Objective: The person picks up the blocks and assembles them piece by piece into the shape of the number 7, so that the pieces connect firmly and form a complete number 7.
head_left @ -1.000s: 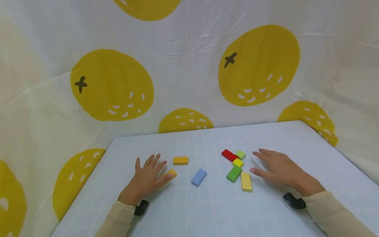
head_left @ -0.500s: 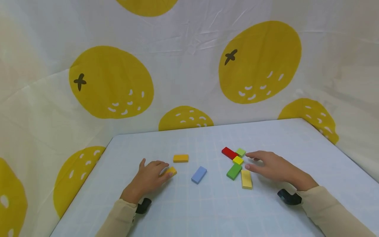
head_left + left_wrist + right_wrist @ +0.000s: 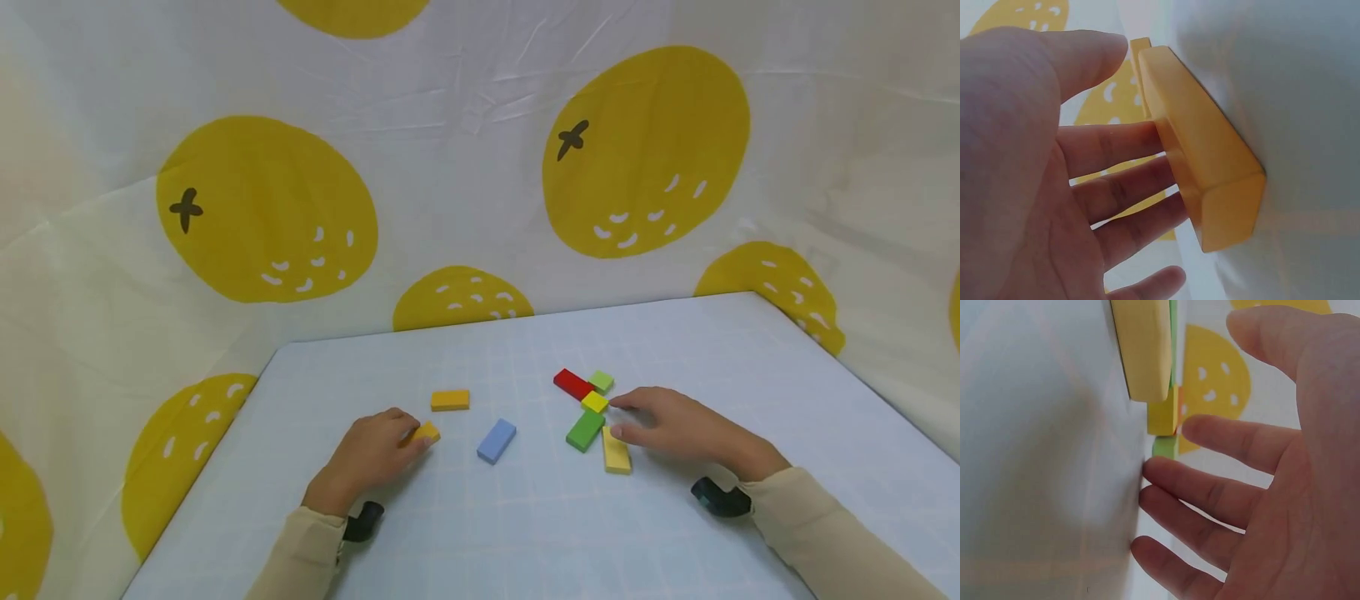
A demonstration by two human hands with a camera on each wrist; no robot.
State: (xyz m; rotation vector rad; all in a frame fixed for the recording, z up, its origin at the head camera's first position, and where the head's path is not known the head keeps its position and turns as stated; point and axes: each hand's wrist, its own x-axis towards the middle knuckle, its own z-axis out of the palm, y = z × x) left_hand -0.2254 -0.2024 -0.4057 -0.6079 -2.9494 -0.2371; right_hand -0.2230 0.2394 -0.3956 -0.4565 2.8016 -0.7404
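My left hand (image 3: 367, 460) is over an orange block (image 3: 426, 432) at the left of the group. In the left wrist view, its fairly straight fingers reach the far side of that orange block (image 3: 1207, 147), and the thumb is held apart from them near one end. At the right, my right hand (image 3: 678, 429) hovers low beside a pale yellow block (image 3: 617, 454) and a small yellow block (image 3: 595, 402). The right wrist view shows its fingers (image 3: 1210, 487) spread and gently bent, with nothing held; the pale yellow block (image 3: 1142, 350) lies in front.
A second orange block (image 3: 450, 401) and a blue block (image 3: 497, 442) lie mid-table. The red block (image 3: 573, 384), light green block (image 3: 601, 382) and green block (image 3: 585, 431) cluster with the small yellow one. Patterned cloth (image 3: 465, 192) hangs behind the pale checked table (image 3: 480, 533).
My left fingers have come down over the orange block and bent a little. My right hand has moved left and closer to the yellow blocks. The blocks stay where they lay.
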